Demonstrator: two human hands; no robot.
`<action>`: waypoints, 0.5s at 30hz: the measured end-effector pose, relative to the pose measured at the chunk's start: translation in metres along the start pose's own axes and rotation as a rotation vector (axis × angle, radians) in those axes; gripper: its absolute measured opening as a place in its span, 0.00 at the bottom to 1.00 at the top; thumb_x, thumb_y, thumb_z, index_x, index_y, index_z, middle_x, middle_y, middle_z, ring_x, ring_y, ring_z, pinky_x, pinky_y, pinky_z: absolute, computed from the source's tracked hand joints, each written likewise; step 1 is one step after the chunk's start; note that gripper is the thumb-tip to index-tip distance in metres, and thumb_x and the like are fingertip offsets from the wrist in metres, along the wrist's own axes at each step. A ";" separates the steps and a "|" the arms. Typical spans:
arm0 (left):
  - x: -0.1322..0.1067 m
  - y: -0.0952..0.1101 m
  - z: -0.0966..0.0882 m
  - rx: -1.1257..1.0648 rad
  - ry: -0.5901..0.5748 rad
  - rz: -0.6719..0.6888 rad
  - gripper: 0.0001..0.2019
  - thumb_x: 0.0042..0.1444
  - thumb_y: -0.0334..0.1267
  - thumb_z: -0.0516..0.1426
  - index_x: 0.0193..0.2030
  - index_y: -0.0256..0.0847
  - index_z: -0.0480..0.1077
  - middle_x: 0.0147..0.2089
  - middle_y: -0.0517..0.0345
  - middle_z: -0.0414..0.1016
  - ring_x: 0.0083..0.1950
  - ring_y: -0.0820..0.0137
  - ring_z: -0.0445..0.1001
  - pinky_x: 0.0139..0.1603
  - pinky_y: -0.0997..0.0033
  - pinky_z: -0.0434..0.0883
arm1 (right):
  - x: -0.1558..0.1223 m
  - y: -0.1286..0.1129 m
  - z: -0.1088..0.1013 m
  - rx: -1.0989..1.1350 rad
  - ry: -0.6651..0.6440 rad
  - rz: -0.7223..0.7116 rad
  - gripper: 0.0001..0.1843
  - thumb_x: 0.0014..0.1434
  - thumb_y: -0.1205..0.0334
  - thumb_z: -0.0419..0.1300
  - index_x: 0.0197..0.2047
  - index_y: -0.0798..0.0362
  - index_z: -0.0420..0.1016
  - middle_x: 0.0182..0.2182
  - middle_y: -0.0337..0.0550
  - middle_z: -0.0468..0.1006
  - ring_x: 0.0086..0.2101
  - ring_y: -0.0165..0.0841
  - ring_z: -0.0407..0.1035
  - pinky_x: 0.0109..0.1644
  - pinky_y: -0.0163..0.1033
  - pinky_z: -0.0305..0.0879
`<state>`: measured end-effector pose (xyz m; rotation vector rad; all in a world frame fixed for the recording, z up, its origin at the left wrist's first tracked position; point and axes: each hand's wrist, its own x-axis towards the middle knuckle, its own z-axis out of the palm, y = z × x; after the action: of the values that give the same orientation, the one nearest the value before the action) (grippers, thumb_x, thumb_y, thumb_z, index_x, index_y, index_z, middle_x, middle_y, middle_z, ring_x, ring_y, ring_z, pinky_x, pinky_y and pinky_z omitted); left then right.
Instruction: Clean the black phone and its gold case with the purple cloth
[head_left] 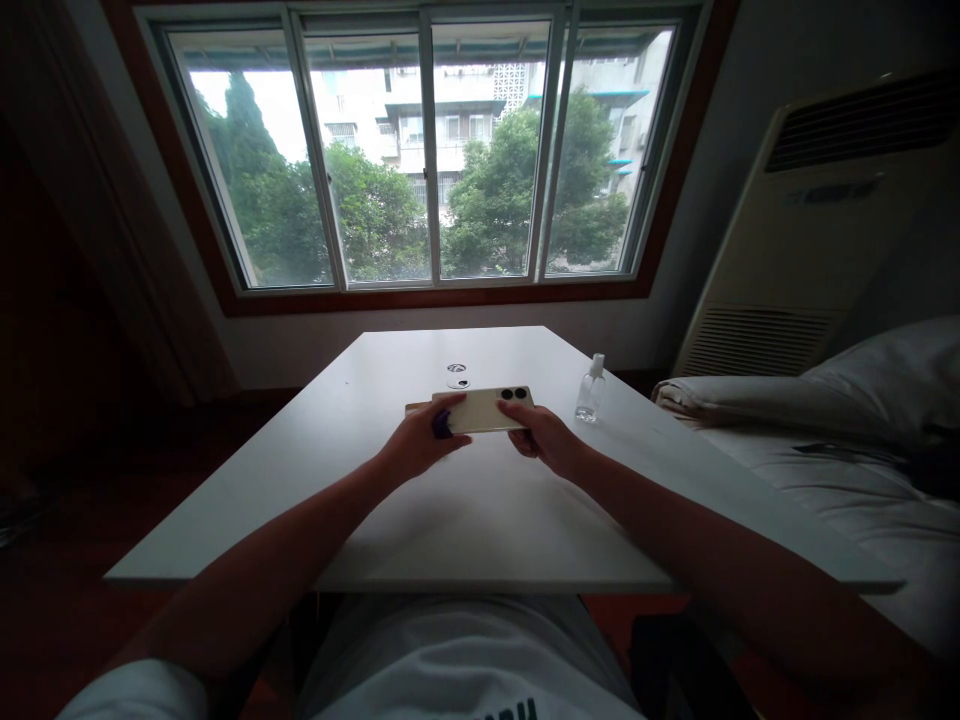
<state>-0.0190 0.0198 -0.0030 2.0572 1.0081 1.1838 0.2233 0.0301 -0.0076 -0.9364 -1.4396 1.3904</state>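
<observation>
Phone (482,410): held over the middle of the white table (480,535)
Left hand (421,436): phone's left end pinched, dark blue object (441,425) within the grip
Right hand (546,432): phone's camera end pinched
Bottle (589,398): stood on table's right side
Round pieces (458,383): laid toward table's far edge

The phone (480,411) has a smooth back with glassy lenses (520,394). The bottle (587,397) looks like clear, shiny plastic; the surface (487,530) is smooth, softly glossy. Wood-look trim (450,297) borders glass panes (375,210); the shirt (465,650) is matt cloth.
</observation>
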 end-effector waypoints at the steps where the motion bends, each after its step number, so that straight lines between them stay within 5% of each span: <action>1: 0.000 -0.001 0.000 0.010 0.007 0.000 0.33 0.51 0.40 0.67 0.66 0.48 0.67 0.58 0.47 0.70 0.39 0.69 0.75 0.36 0.71 0.76 | 0.000 0.000 0.000 0.020 -0.009 0.013 0.26 0.59 0.40 0.61 0.26 0.55 0.66 0.15 0.34 0.57 0.17 0.24 0.47 0.19 0.34 0.41; 9: -0.001 0.000 0.002 0.018 0.041 -0.035 0.29 0.53 0.46 0.66 0.63 0.48 0.72 0.53 0.50 0.73 0.35 0.70 0.75 0.34 0.67 0.77 | 0.001 -0.006 0.006 0.171 0.056 -0.008 0.25 0.59 0.38 0.61 0.40 0.53 0.68 0.23 0.37 0.66 0.20 0.26 0.56 0.20 0.32 0.50; 15: -0.002 0.005 0.001 0.123 0.085 0.023 0.27 0.52 0.48 0.67 0.60 0.49 0.75 0.51 0.51 0.76 0.49 0.61 0.76 0.54 0.59 0.73 | -0.001 -0.010 0.006 0.162 0.136 -0.073 0.26 0.58 0.39 0.62 0.46 0.53 0.70 0.31 0.42 0.71 0.24 0.29 0.66 0.21 0.33 0.60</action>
<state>-0.0174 0.0157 -0.0005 2.1333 1.1266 1.2588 0.2179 0.0267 0.0021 -0.8493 -1.2295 1.3415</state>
